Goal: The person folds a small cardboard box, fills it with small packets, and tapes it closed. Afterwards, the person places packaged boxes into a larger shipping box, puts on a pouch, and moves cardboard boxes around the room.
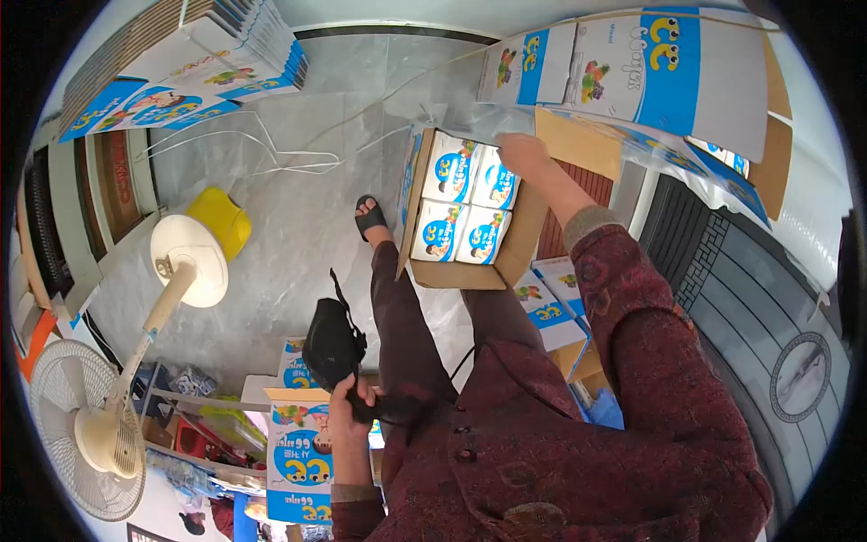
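An open cardboard box (527, 237) stands in front of my legs, holding several white and blue printed packs (448, 172) in rows. My right hand (522, 155) is closed at the box's far right corner, on its edge; the fingertips are partly hidden. Low on the left, my left hand (350, 408) is wrapped around the narrow end of a black hand-held tool (332, 341). The tool has a wide body and a thin strip sticking up at the top; its exact kind does not show. It is held beside my leg, apart from the box.
Flat folded cartons (208, 54) are stacked at upper left. Large printed cartons (623, 68) stand at upper right. A white fan (99, 434) and a yellow stool (221, 224) are on the left. White cords (289, 161) lie on the grey floor (298, 217). Smaller boxes (546, 298) lie by my right side.
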Motion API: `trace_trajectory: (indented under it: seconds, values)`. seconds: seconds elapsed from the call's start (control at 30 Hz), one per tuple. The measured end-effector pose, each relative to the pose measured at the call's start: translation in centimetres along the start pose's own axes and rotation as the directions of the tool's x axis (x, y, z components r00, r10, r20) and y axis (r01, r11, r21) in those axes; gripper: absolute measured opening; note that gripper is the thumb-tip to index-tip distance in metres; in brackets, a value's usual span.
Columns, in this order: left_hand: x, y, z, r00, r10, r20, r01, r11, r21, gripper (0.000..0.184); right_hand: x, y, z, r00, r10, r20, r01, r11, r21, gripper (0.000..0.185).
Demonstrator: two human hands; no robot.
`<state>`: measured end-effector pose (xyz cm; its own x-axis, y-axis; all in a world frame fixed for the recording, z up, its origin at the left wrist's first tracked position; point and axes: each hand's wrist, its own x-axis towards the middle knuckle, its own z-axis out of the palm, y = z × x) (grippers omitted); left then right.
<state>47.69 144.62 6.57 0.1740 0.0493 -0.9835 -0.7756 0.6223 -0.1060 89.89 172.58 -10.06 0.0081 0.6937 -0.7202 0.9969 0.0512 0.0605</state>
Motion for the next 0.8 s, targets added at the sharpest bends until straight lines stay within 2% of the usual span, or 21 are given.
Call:
trace_trajectory:
  seconds: [0.03,0.07,0.13,0.17,0.27,0.37,0.43,0.47,0.53,0.6,0.67,0.73,0.8]
  values:
    - [0.2,-0.4,-0.1,1.000,-0.001,0.002,0.001,1.000,-0.005,0.016,0.9,0.2,0.1,0.990,-0.023,0.137,0.027,0.999,-0.030,0.028]
    - [0.4,-0.8,-0.2,1.000,-0.024,-0.012,0.023,1.000,-0.020,0.015,1.3,0.4,0.2,0.990,-0.024,0.137,0.029,0.999,-0.036,0.028]
    - [0.6,-1.7,-0.3,0.997,-0.065,-0.030,0.062,0.995,-0.076,0.016,1.7,0.7,0.4,0.979,-0.164,0.123,0.180,0.974,-0.135,0.020]
    - [0.6,-2.0,-0.4,0.998,-0.063,-0.026,0.061,0.995,-0.082,0.016,1.5,0.8,0.4,0.979,-0.166,0.120,0.183,0.973,-0.141,0.020]
    - [1.0,-2.9,-1.1,0.985,-0.133,0.109,0.145,0.984,-0.106,0.025,1.1,-0.2,-0.2,0.965,-0.256,0.056,0.261,0.951,-0.166,0.015]
    - [0.1,-2.6,-0.9,0.989,-0.127,0.071,0.133,0.988,-0.079,0.025,2.4,-2.2,-1.3,0.955,-0.293,0.049,0.297,0.933,-0.203,0.014]
    - [-0.3,-1.4,-0.8,0.991,-0.106,0.082,0.113,0.989,-0.097,0.023,3.6,-3.7,-2.6,0.903,-0.429,-0.010,0.416,0.881,-0.223,0.012]
    - [-0.5,-0.8,-1.0,0.992,-0.088,0.088,0.098,0.989,-0.110,0.020,4.2,-4.5,-2.9,0.900,-0.435,-0.015,0.420,0.878,-0.229,0.012]
    - [-0.7,-0.5,-2.3,0.995,-0.057,0.077,0.067,0.988,-0.136,0.020,5.4,-5.6,-3.6,0.852,-0.508,-0.125,0.463,0.843,-0.273,0.010]
    - [-0.7,-0.4,-2.9,0.997,-0.026,0.069,0.038,0.985,-0.169,0.020,6.4,-6.5,-5.2,0.852,-0.516,-0.094,0.465,0.826,-0.320,0.010]
    - [-1.0,-0.3,-3.4,0.999,-0.017,0.029,0.022,0.981,-0.192,0.012,6.8,-7.3,-7.0,0.853,-0.519,-0.056,0.467,0.806,-0.363,0.011]
    - [-1.1,0.0,-4.1,0.999,0.007,0.033,0.000,0.976,-0.219,0.012,8.7,-7.6,-8.7,0.929,-0.357,0.099,0.366,0.846,-0.388,0.016]
    - [-0.9,-0.2,-5.1,0.999,0.033,0.030,-0.025,0.969,-0.244,0.013,10.2,-6.7,-10.1,0.941,-0.336,0.039,0.325,0.867,-0.377,0.017]
